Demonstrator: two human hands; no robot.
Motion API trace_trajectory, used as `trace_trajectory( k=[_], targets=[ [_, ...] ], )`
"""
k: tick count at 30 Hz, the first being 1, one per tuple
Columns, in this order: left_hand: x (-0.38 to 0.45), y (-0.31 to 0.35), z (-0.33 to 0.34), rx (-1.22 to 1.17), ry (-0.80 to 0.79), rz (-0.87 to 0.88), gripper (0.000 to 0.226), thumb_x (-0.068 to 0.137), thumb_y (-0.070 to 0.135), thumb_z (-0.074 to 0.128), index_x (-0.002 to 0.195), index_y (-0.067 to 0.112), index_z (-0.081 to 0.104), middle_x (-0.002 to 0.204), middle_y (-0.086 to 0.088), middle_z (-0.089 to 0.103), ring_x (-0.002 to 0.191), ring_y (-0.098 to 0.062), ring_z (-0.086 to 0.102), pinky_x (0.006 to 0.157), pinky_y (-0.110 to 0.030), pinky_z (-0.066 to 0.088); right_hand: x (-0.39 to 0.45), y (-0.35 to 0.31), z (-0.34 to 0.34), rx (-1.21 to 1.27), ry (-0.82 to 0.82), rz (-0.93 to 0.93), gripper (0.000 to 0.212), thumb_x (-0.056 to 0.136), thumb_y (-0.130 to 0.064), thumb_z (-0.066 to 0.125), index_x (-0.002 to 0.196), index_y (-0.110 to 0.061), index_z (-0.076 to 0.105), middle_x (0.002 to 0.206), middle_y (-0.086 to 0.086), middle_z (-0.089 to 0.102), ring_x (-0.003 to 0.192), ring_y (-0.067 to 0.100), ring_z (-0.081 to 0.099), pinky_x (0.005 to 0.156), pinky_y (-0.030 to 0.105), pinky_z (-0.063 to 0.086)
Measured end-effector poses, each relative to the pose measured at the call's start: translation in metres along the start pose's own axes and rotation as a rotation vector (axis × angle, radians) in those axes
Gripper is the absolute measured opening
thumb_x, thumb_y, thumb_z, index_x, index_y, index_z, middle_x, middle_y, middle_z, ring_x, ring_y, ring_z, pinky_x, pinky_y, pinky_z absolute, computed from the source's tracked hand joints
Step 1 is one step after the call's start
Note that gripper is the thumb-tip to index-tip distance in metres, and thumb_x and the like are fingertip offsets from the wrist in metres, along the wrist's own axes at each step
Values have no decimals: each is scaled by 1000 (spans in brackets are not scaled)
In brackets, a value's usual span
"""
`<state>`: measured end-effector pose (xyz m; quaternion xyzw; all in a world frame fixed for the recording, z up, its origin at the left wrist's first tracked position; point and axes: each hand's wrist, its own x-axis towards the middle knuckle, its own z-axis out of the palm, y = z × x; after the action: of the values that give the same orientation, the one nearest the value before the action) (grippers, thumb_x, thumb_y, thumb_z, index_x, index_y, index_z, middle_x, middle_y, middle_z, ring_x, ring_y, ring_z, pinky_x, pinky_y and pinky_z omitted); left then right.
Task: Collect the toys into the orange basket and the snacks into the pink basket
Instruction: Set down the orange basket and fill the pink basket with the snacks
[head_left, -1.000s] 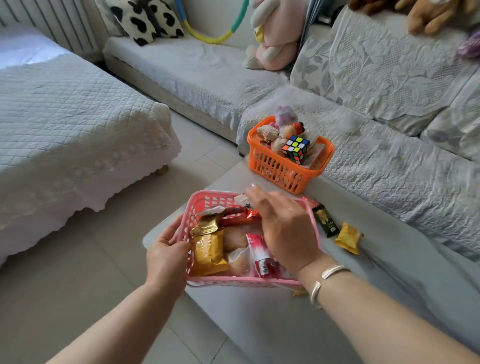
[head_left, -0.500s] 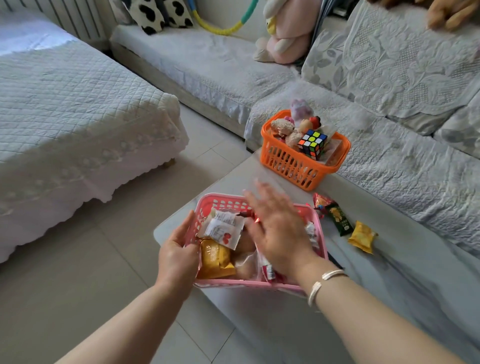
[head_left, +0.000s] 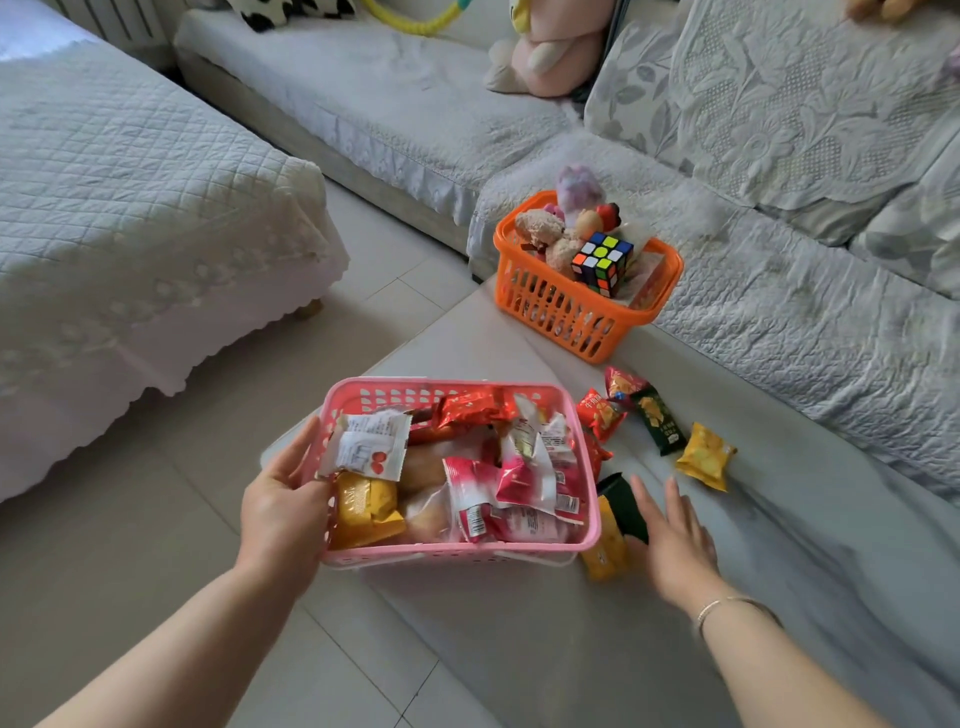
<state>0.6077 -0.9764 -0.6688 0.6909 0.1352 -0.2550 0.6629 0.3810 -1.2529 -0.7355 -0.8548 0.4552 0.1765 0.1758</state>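
The pink basket (head_left: 337, 401) sits at the near corner of the grey table, full of snack packets. My left hand (head_left: 283, 506) grips its left rim. My right hand (head_left: 675, 540) hovers flat and empty just right of the basket, fingers spread over a dark green packet (head_left: 621, 501) and a yellow packet (head_left: 605, 556) lying against the basket's side. Further right lie red packets (head_left: 600, 413), a green packet (head_left: 657, 423) and a yellow packet (head_left: 706, 457). The orange basket (head_left: 561, 312) stands at the table's far edge, holding plush toys and a puzzle cube (head_left: 602, 262).
A grey table (head_left: 519, 623) carries everything. A quilted sofa (head_left: 779, 322) runs behind and to the right, with a pink plush (head_left: 556, 47) at its corner. A quilted bed (head_left: 130, 208) stands on the left across a strip of tiled floor (head_left: 104, 571).
My right hand has left the inside of the pink basket and moved right, down over the packets beside it. My left hand still holds the rim. The camera has moved closer.
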Motion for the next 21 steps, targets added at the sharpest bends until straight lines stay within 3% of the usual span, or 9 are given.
trace_trajectory(
  k=[4,6,10,12,15,18,21],
  targets=[
    [3,-5,-2,30,0,9,64,96,-9,50,132,43,59,109,8,69,69,-20,72,45,-28,58,5,-10,7,40,-13,12,63,95,-60,28,150,-43,0,160,1,-17,147,25,-9,117,45,5],
    [3,-5,-1,68,-2,23,61,98,-5,52,132,45,58,119,4,66,82,-25,73,46,-30,58,5,-18,9,13,29,0,67,93,-63,29,149,-43,-1,159,2,-17,147,25,-12,117,46,3],
    [6,-8,-3,214,1,117,62,96,-2,55,133,48,55,129,1,63,85,-27,69,41,-24,53,0,-32,23,-119,49,-128,72,93,-49,40,149,-43,-4,159,5,-18,146,29,-14,117,48,4],
    [10,-10,-4,292,3,153,66,95,-4,55,136,48,53,131,0,63,81,-26,69,41,-24,52,-3,-33,37,-149,40,-178,70,98,-35,38,149,-40,-8,159,9,-15,147,30,-11,118,47,11],
    [15,-8,-5,359,1,134,67,95,-1,57,141,47,48,125,1,67,70,-23,71,44,-31,55,-6,-29,52,-118,152,-234,84,93,-8,46,149,-35,-12,159,16,-1,147,36,5,115,47,27],
    [17,-7,-4,444,-18,132,66,96,3,58,141,49,46,117,2,70,70,-23,73,47,-34,57,-11,-24,47,-87,159,-195,72,98,-5,36,151,-33,-3,160,4,-11,148,25,2,117,37,22],
    [16,-6,-2,573,-1,168,72,95,1,51,148,48,37,126,-2,66,84,-27,71,53,-35,57,-16,-17,38,-143,234,-130,69,98,-5,33,151,-33,0,160,1,-13,147,22,7,115,31,20]
  ],
)
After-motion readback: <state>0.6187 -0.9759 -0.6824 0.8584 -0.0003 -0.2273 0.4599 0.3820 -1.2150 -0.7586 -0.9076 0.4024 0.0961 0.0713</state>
